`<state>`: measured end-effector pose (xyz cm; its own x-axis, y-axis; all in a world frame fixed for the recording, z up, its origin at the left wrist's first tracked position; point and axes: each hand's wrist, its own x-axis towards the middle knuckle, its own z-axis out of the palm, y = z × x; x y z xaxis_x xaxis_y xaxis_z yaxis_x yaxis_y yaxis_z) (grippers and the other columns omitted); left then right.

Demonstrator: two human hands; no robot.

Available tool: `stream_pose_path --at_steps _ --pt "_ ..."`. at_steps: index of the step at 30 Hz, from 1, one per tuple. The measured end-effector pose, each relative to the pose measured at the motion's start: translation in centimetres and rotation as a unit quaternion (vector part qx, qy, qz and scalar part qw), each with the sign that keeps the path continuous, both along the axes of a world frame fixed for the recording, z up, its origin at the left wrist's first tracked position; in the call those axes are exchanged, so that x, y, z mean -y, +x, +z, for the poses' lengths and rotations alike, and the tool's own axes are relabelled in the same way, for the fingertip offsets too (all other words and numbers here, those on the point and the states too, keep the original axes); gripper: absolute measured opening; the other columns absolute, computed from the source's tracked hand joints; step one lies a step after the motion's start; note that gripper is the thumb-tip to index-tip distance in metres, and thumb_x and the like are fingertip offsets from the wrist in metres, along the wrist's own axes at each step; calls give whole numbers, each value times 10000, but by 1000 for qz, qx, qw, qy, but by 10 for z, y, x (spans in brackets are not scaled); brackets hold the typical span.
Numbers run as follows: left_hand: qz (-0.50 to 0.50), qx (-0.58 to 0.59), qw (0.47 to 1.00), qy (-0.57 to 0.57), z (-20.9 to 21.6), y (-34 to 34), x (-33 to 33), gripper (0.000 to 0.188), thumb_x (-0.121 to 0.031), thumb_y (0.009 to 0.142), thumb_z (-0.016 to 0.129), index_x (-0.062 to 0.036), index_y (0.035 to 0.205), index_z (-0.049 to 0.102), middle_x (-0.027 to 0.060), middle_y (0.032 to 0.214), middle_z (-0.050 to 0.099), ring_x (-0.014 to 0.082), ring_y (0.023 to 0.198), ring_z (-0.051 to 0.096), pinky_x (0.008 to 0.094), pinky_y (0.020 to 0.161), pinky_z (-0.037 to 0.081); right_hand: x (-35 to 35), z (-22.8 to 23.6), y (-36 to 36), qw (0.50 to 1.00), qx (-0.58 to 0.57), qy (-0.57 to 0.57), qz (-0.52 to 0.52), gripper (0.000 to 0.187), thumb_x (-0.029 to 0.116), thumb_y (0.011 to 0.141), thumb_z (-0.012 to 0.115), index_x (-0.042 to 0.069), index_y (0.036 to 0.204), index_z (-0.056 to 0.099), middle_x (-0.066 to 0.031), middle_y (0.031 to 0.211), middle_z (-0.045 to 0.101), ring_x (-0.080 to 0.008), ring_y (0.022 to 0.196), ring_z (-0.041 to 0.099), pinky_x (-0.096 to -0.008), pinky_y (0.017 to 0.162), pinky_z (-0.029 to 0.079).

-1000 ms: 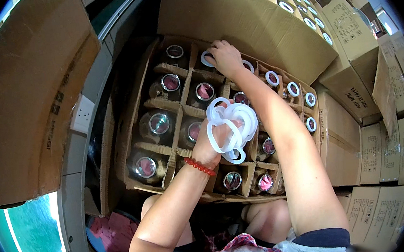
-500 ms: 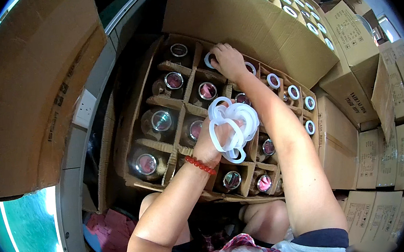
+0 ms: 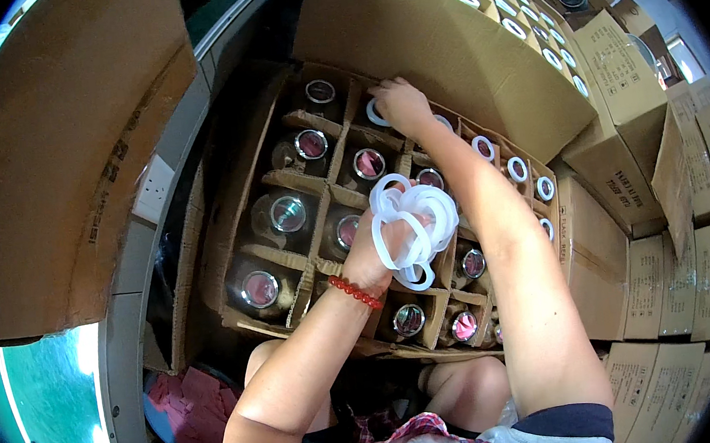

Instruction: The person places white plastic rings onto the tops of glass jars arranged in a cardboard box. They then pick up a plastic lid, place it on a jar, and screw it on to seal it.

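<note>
A divided cardboard box (image 3: 278, 330) stands before me, with clear glass flask liners (image 3: 259, 289) upright in its compartments. Their round mouths have shiny rims, and pink shows inside several. My left hand (image 3: 367, 259), a red bead bracelet at its wrist, is closed around a bunch of translucent white rings (image 3: 430, 218) above the middle compartments. At the far row my right hand (image 3: 404, 107) has its fingers curled onto one white ring (image 3: 375, 113) at a liner's mouth; its fingertips are partly hidden. More white rings (image 3: 483, 148) sit on mouths along the far and right side.
Behind the box's raised flap (image 3: 433, 52) is another divided box with white-ringed mouths (image 3: 512, 29). Closed cartons (image 3: 647, 279) are stacked at the right. A large brown cardboard panel (image 3: 59, 164) rises at the left, above a blue tub (image 3: 166, 432) holding pink pieces (image 3: 197, 403).
The right hand has shifted slightly right, and more of the white ring beside its fingers shows. The left hand holds its bunch in nearly the same place. The whole view has shifted slightly.
</note>
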<state>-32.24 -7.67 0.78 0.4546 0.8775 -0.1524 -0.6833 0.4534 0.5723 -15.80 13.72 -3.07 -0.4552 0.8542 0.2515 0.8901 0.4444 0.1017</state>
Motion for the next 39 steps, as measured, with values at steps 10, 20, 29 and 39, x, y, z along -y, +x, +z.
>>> stream_pose_path --at_steps 10,20,29,39 --pt "8 -7 1000 -25 -2 -6 -3 632 -79 749 731 21 1291 421 96 1155 567 160 1007 585 276 815 518 11 2 -18 994 -82 50 -50 169 186 805 605 69 922 571 -122 930 597 -304 931 580 -428 771 488" --pt "16 -32 998 -50 -8 -8 -2 553 -94 763 721 -11 1249 472 80 1104 593 155 938 605 275 774 523 40 32 -15 990 -142 -24 -12 192 203 819 567 80 944 646 -123 901 638 -326 888 605 -416 757 496" --pt "-10 -75 997 -16 -9 -8 -10 530 -135 764 713 -13 1230 494 83 1062 620 141 895 629 276 735 535 113 115 -22 831 -274 -479 76 325 253 827 690 8 1039 672 -74 842 666 -124 736 593 -259 670 486" --pt "15 -1 1000 -14 -8 -13 -7 663 -52 773 679 -21 1341 338 114 1199 522 188 1021 581 307 812 528 14 44 -65 739 -582 -330 -76 303 142 850 675 -25 1061 536 -73 821 613 -122 674 595 -249 560 499"
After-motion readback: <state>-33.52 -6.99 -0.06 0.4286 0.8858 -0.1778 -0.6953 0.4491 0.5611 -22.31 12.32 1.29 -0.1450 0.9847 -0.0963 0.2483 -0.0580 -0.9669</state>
